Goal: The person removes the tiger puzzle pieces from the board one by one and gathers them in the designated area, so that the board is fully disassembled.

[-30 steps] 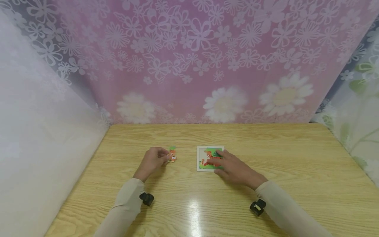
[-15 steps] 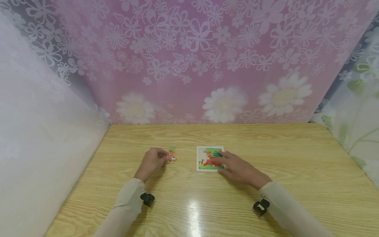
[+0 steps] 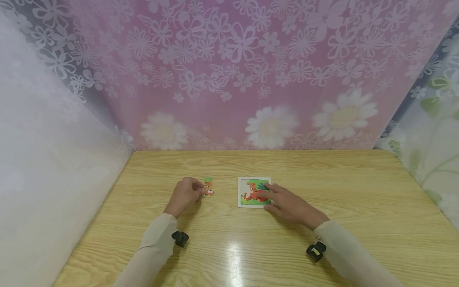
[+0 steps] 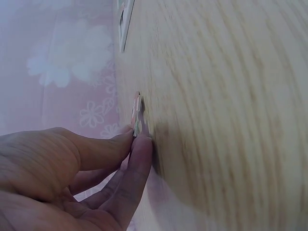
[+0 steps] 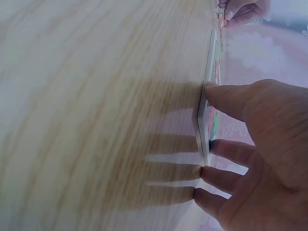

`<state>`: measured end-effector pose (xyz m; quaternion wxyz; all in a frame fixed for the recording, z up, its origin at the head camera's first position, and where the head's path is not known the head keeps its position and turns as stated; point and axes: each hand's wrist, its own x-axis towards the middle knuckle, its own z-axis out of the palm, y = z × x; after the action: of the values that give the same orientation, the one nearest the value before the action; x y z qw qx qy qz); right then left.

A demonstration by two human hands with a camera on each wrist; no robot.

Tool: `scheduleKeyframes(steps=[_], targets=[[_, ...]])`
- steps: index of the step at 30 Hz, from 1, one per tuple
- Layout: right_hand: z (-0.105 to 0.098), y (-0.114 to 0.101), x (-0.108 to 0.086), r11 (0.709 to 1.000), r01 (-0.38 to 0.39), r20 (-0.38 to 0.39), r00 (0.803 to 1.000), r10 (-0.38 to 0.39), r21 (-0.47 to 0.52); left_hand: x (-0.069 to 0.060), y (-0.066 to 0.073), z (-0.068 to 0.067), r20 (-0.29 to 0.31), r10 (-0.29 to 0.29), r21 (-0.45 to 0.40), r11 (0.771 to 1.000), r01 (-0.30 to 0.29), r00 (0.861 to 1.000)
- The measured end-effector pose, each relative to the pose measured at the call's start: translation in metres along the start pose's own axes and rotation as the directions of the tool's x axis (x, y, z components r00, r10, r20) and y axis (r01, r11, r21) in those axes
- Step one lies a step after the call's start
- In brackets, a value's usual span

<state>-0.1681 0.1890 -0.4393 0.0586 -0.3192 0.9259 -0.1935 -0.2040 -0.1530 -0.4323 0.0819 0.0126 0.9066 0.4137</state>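
In the head view a square jigsaw puzzle [image 3: 249, 205] with a white frame and a tiger picture lies flat on the table. Grey backing shows along its left and upper left. My right hand [image 3: 290, 205] rests at its right edge, fingers extended and spread; in the right wrist view the thumb [image 5: 226, 100] touches the frame's near edge. To the left, my left hand [image 3: 183, 196] pinches jigsaw pieces [image 3: 208, 189] with an orange animal face and a green top. The left wrist view shows them edge-on [image 4: 136, 108] between thumb and fingers, close above the wood.
The wooden table [image 3: 229, 227] runs back to a pink flowered curtain [image 3: 222, 79]. A white curtain [image 3: 53, 159] hangs at the left and a leaf-patterned one [image 3: 435, 131] at the right. Dark wrist cameras [image 3: 180, 239] sit on both sleeves.
My right hand has drawn back slightly to the right, uncovering more of the tiger picture. The left hand keeps its pinch, and its pieces have shifted only a little.
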Motion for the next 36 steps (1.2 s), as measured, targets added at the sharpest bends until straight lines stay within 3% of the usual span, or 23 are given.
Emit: scheduleKeyframes(steps=[5,13,20,27,36], targets=[[-0.001,-0.001,-0.001,1.000,0.001,0.001,1.000,-0.001,0.000,0.001,0.001,0.001,0.004,-0.003,0.005,1.000,0.003,1.000],[-0.002,-0.002,-0.002,1.000,0.000,0.006,1.000,0.000,0.001,0.002,0.003,0.000,-0.010,0.022,0.105,0.994,-0.020,1.000],[-0.001,-0.001,0.000,1.000,0.010,-0.002,1.000,-0.010,-0.004,0.000,0.013,0.004,-0.012,0.058,0.087,0.995,-0.057,0.998],[-0.001,-0.001,0.000,1.000,-0.003,0.003,1.000,0.003,0.004,0.001,0.033,0.018,0.040,0.099,0.059,0.993,-0.102,0.994],[-0.001,-0.003,0.000,0.999,-0.021,0.012,1.000,0.021,0.025,0.001,0.052,0.043,0.121,0.209,0.096,0.971,-0.221,0.970]])
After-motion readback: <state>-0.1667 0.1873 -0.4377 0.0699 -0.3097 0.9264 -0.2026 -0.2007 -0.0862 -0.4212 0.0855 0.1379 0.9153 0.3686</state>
